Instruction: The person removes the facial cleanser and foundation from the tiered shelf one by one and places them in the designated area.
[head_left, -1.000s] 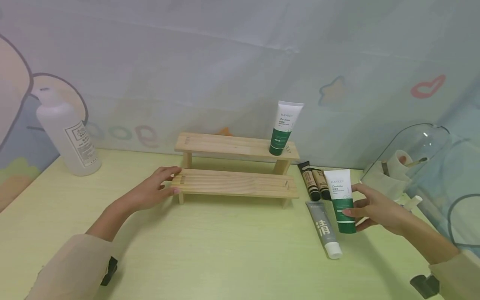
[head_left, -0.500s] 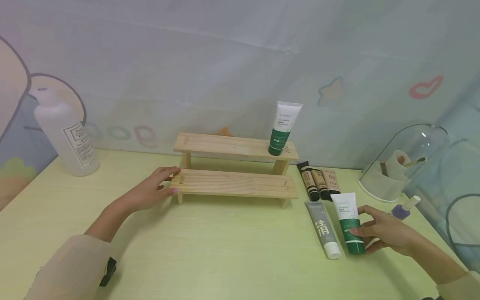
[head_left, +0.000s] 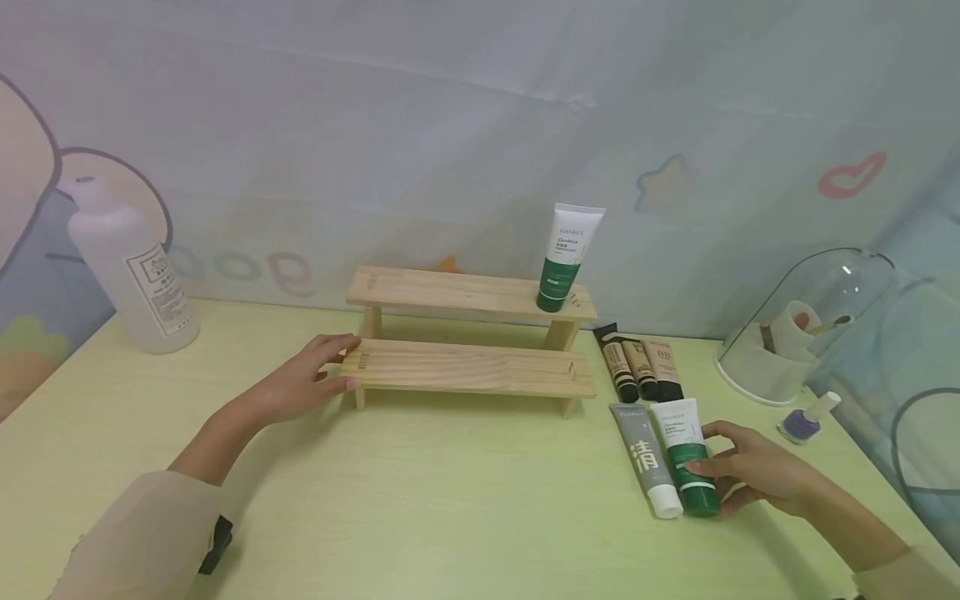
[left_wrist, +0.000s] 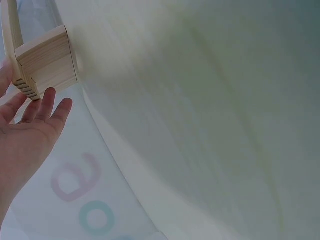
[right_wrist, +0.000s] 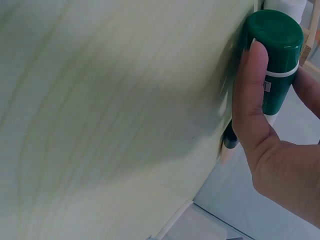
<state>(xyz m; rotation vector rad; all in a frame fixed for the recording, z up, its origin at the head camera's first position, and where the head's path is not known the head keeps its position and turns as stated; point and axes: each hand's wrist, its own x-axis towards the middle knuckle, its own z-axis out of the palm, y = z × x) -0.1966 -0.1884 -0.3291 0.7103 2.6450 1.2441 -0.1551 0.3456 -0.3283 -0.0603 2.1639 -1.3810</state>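
My right hand (head_left: 738, 473) grips a green-and-white tube (head_left: 686, 454) by its green cap end, low over the table beside a grey tube (head_left: 646, 457) with a white cap. In the right wrist view the thumb (right_wrist: 252, 95) lies along the green cap (right_wrist: 272, 42). My left hand (head_left: 303, 383) rests with straight fingers against the left end of the lower step of a two-step wooden rack (head_left: 468, 367); the left wrist view shows the fingers (left_wrist: 47, 107) beside the rack's end (left_wrist: 45, 62). A second green-and-white tube (head_left: 566, 254) stands upright on the rack's upper step.
Three small dark-capped tubes (head_left: 641, 367) lie behind the held tube. A large white bottle (head_left: 131, 267) stands at the far left. At the right are a clear dome (head_left: 813, 317) over white cups and a purple nail polish bottle (head_left: 806, 421). A patterned cloth wall backs the yellow-green table (head_left: 450, 500).
My right hand has brought the green-and-white tube down and toward me, from upright in the air to low beside the grey tube. The left hand has stayed at the rack.
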